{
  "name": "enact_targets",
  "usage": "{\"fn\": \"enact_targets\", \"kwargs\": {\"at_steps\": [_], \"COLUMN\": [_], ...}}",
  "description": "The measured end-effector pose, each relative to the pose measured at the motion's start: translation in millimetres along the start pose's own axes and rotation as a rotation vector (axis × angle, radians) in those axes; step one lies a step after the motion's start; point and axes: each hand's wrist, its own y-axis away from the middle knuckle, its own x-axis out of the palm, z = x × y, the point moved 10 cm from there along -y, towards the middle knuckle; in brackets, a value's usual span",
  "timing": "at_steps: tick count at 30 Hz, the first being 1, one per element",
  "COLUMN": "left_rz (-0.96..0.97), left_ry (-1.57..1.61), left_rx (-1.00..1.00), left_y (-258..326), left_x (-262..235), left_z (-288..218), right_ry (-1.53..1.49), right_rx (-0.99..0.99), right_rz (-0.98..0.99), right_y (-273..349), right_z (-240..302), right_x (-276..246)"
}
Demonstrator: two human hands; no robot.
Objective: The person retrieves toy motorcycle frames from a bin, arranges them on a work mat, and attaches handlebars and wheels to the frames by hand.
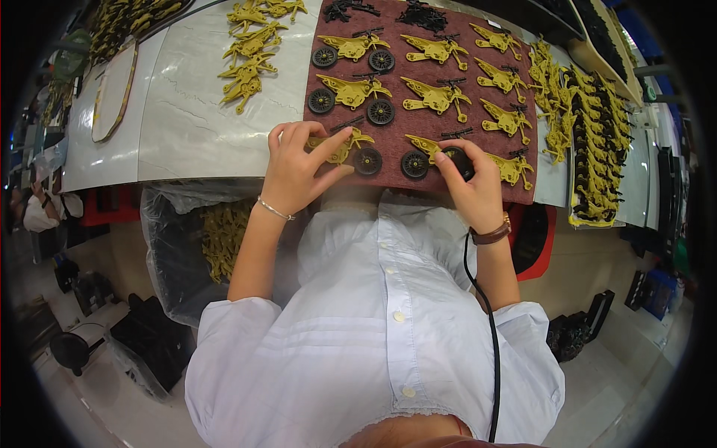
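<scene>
On the dark red mat (418, 71), my right hand (478, 187) pinches a black toy wheel (458, 161) at the front end of a yellow toy motorcycle body (423, 145). Another black wheel (415, 164) lies by that body's other end. My left hand (302, 168) is over the neighbouring yellow motorcycle body (346, 151), thumb and index finger apart on either side of it. A wheel (367, 161) lies just right of my left thumb. My left fingers partly hide this body's left end, where something dark shows.
Farther up the mat are more yellow bodies with black handlebars; two (349, 91) have wheels beside them. Black parts (422, 15) are heaped at the far edge. Yellow bodies pile up left (250, 56) and right (553, 97). A plastic-lined bin (175, 254) stands below left. A black cable (489, 321) hangs along my right side.
</scene>
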Motion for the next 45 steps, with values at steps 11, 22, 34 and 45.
{"fn": "enact_targets", "kwargs": {"at_steps": [11, 22, 34, 45], "left_rz": [-0.063, -0.081, -0.057, -0.061], "left_ry": [0.070, 0.137, 0.160, 0.173], "left_rx": [0.015, 0.079, 0.071, 0.065], "left_y": [-12.0, -25.4, -22.9, -21.8], "left_x": [-8.4, 1.6, 7.2, 9.7], "left_z": [-20.3, -45.3, -46.7, -44.4], "right_ry": [-0.222, 0.288, 0.332, 0.282], "right_rx": [0.141, 0.060, 0.010, -0.003], "right_rz": [-0.008, -0.240, -0.243, -0.269], "right_y": [21.0, 24.9, 25.3, 23.6], "right_z": [-51.5, -29.6, -28.4, -28.7], "right_x": [-39.4, -55.6, -61.4, -60.7]}}
